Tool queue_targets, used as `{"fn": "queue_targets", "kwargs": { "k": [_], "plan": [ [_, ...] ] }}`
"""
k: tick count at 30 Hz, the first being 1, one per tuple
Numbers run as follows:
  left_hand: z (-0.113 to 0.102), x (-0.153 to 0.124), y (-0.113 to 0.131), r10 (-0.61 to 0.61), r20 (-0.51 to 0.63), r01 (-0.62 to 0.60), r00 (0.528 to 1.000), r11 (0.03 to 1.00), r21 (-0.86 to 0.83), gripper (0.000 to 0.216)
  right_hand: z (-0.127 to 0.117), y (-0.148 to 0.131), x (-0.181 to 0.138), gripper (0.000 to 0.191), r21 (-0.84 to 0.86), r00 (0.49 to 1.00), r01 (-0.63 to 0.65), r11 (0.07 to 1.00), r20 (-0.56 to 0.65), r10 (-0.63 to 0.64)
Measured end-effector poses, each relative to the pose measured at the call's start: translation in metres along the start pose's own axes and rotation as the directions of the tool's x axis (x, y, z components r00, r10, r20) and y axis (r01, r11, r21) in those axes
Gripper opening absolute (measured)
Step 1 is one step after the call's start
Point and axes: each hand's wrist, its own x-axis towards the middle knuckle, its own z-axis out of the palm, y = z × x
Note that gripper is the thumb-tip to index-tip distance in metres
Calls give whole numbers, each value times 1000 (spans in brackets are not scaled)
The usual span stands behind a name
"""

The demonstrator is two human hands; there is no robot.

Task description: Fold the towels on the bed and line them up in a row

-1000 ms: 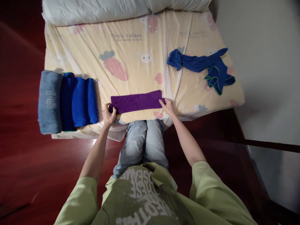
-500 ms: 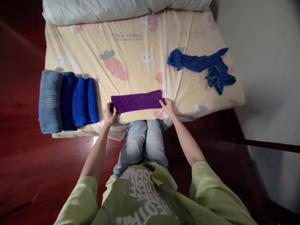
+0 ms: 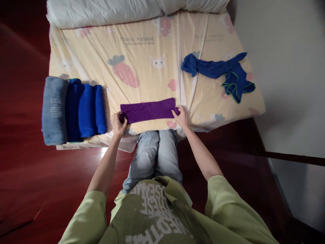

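Observation:
A purple towel (image 3: 149,110), folded into a long narrow strip, lies across the near edge of the bed. My left hand (image 3: 119,125) grips its left end, thumb and fingers closed on the cloth. At the opposite end my right hand (image 3: 181,117) pinches the right edge of the same towel. Left of my left hand, several rolled or folded towels stand in a row: a grey-blue towel (image 3: 55,112) with lettering on it and bright blue towels (image 3: 85,110) pressed up beside it.
A crumpled blue cloth (image 3: 215,69) with green edging lies at the right of the bed (image 3: 147,74), which has a carrot-and-rabbit sheet. A pale bulky quilt (image 3: 114,12) runs along the far side. A wall (image 3: 284,67) stands at the right, and dark red floor (image 3: 22,162) surrounds the bed.
Both hands stay at the towel's ends with only slight shifts of the fingers. The towel and everything around it look almost the same.

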Motion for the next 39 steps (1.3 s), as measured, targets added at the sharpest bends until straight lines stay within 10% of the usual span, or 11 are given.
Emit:
{"fn": "queue_targets", "kwargs": {
  "k": [4, 7, 21, 39],
  "plan": [
    [-9, 4, 1, 240, 142, -249, 960, 967, 49, 33, -8, -4, -10, 41, -234, 949, 316, 920, 95, -302],
    [-18, 9, -1, 409, 376, -415, 831, 907, -70, 41, -21, -3, -14, 50, -166, 833, 514, 842, 332, -443],
    [-30, 24, -24, 512, 550, -594, 660, 803, -34, 55, -33, 7, -11, 56, -187, 795, 549, 815, 418, -440],
    [-41, 73, -6, 325, 509, -313, 797, 943, -114, 37, -48, -3, 37, 35, -49, 864, 306, 951, 434, -255]
  ]
}}
